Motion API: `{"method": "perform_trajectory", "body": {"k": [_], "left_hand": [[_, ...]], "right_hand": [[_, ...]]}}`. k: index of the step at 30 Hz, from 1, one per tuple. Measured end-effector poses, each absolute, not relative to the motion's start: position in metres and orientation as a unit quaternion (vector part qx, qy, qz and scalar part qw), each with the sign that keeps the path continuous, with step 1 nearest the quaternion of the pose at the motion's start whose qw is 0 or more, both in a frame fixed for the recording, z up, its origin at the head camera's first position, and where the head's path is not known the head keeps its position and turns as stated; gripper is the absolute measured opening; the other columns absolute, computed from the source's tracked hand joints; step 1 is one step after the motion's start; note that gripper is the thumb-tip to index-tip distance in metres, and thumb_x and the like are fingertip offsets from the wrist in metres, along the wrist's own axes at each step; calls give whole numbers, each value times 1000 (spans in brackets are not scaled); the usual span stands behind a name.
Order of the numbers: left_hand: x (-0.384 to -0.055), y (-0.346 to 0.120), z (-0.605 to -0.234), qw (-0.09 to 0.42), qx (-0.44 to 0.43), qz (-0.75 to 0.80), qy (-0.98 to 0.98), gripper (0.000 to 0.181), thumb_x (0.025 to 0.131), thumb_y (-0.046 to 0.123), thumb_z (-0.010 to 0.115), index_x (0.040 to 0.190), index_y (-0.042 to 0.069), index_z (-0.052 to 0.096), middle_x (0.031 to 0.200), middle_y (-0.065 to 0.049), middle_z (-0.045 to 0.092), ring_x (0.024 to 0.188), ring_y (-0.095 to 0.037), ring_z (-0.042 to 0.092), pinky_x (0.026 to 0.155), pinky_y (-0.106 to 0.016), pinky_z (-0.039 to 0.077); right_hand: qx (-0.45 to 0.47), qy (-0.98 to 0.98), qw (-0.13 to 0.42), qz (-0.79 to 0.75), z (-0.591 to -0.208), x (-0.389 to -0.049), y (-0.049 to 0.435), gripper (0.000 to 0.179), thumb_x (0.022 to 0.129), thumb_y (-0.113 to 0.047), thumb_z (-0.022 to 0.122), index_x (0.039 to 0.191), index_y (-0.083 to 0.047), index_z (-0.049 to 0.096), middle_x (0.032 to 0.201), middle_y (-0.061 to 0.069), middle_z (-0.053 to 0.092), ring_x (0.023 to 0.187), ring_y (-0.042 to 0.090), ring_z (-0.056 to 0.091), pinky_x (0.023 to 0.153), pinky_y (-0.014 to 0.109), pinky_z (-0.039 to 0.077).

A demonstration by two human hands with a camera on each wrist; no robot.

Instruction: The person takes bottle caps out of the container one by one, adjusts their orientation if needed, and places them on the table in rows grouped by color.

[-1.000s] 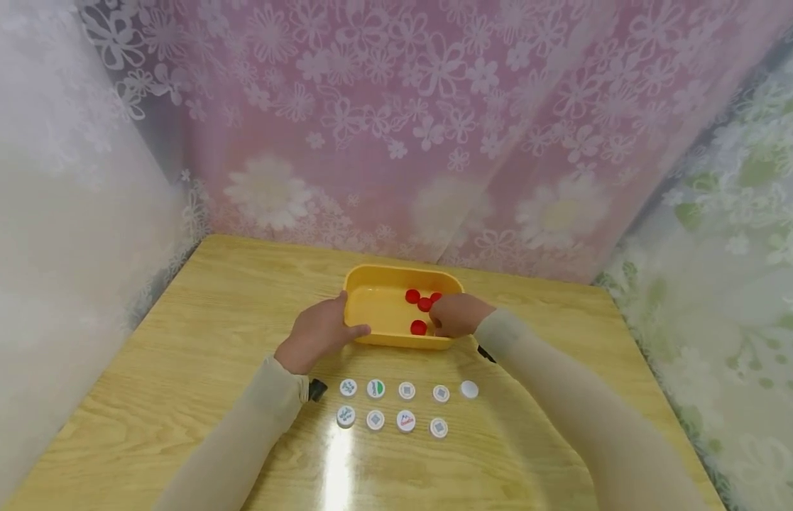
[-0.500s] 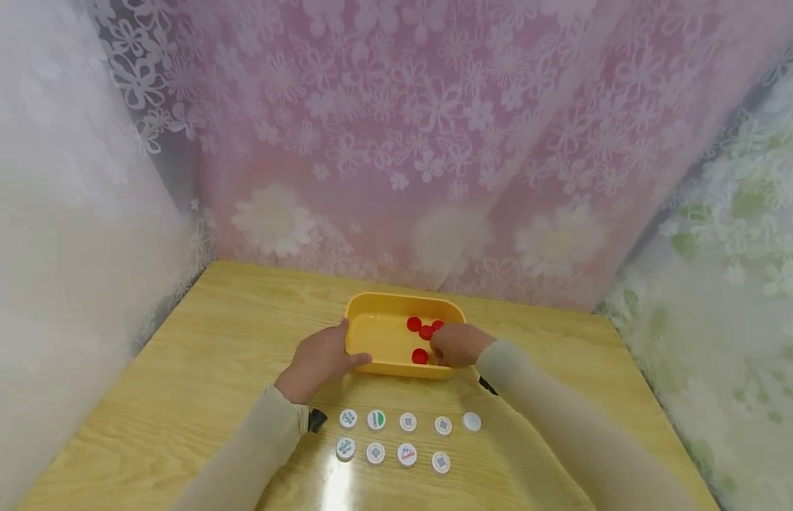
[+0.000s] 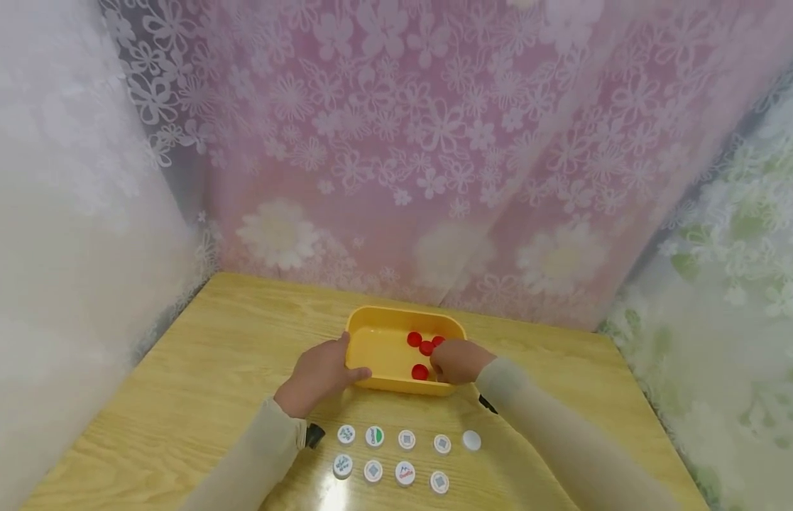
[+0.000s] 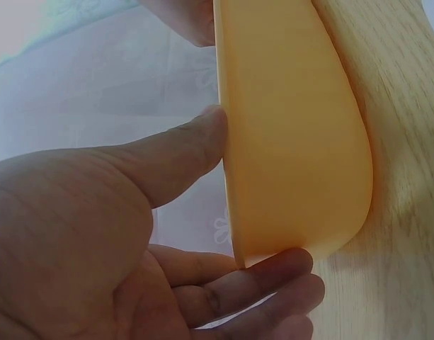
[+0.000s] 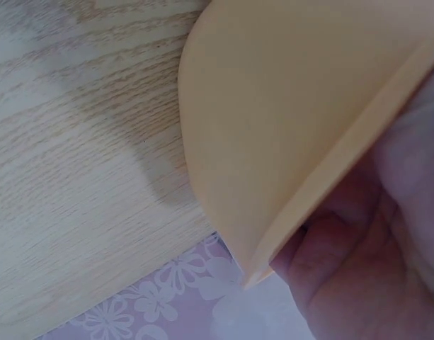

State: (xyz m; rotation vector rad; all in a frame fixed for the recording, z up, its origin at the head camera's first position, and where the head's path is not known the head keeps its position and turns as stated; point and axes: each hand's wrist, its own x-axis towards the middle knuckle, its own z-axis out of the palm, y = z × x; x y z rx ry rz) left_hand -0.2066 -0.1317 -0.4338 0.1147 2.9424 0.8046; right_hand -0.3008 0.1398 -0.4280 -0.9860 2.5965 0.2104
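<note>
A yellow plastic tub (image 3: 380, 355) stands on the table, several red bottle caps (image 3: 419, 372) lying in its right half. My left hand (image 3: 316, 376) grips the tub's left end; in the left wrist view its thumb presses the rim (image 4: 229, 191) while the fingers (image 4: 273, 280) bend against the outer wall. Over the right end reaches my right hand (image 3: 461, 360), its fingers curled down inside among the red caps. The right wrist view shows that hand behind the tub's wall (image 5: 287, 92); its fingertips are hidden, and I cannot tell whether they pinch a cap.
Two rows of white bottle caps lie on the table in front of the tub, among them a plain white cap (image 3: 471, 441) at the right end and one with a green patch (image 3: 375, 436). Flowered curtains (image 3: 396, 177) enclose the wooden table (image 3: 198, 397) behind and at both sides.
The head view has tipped upward, so the tub, caps and hands sit lower in the picture. Both hands keep their places at the tub, and the visible red caps lie as before.
</note>
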Motion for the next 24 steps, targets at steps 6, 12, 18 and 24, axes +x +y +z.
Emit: {"method": "perform_trajectory", "body": {"k": [6,12,18,24], "left_hand": [[-200,-135,-436,42,43,256,965,93,90,49,78,155,-5,40,137,-20,64,115,-34,66,96,-49,54],[-205,-136,-433,38,56,254,965,92,92,48,76,156,-6,39,138,-22,63,117,-35,66,96,-50,54],[-209,-134,-432,42,59,259,963,93,93,50,75,157,-5,36,139,-21,63,119,-34,65,98,-50,53],[-209,-134,-428,50,57,264,962,94,92,50,76,158,-5,36,139,-21,63,119,-35,65,97,-50,53]], "right_hand": [[-348,918,176,66,-438,-296,140,28,93,-17,76,70,-21,59,63,-6,50,64,15,48,72,29,48],[-375,913,154,50,-434,-305,144,24,93,-14,71,74,-19,56,66,-5,47,64,14,46,68,30,45],[-410,909,71,12,-410,-306,155,7,88,-13,66,90,-16,61,73,-7,51,64,12,44,62,29,41],[-416,909,1,-19,-386,-280,166,16,89,-17,71,105,-15,70,90,-5,65,74,13,52,72,32,50]]}}
